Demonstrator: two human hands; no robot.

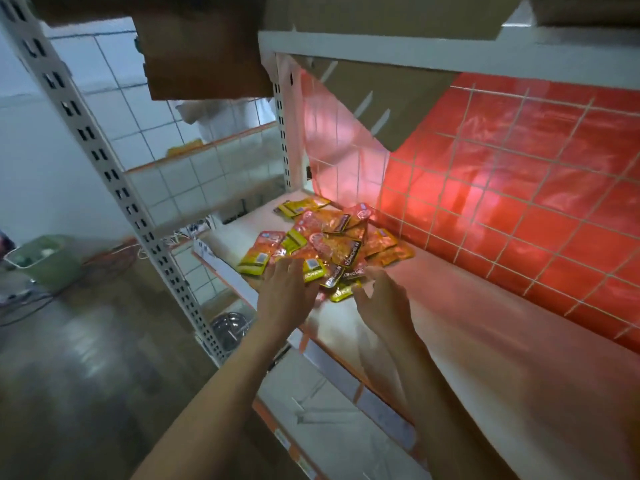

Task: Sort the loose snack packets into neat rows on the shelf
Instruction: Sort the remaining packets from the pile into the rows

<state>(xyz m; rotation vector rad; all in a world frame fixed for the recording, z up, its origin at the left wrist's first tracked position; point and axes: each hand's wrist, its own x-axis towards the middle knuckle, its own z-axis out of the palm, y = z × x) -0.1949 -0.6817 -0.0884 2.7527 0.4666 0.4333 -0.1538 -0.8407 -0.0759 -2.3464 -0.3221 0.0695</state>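
Snack packets (329, 240): head view, the only one given. A loose heap of orange-red and yellow-green foil sachets overlaps at all angles, with no row begun. It lies on the shelf toward its left end, close to the back.
Shelf (450, 323): a pale flat board backed by a red sheet (554, 202) behind a white wire grid. Bare board runs to the right of the heap.
Handling: judged light, thin and limp, with a glossy, slippery skin. The packets will likely slide over one another and buckle if shoved edge-on. A sealed edge or corner, pinched between thumb and fingers, looks the best hold, or several can be swept flat under the palm.
Left hand (284, 296): at the near-left edge of the heap, fingers fairly straight and spread over the closest packets. It seems to touch them, and no grip shows.
Right hand (381, 306): just beside the left hand, back toward the camera, fingertips at a yellow packet (341, 293). Blur hides whether they pinch it; I cannot tell.
Heap relative to hands: it lies ahead of both hands, deeper in. The nearest sachets are at the fingertips and the farthest are by the grid.
Above: a cardboard box (201, 53).
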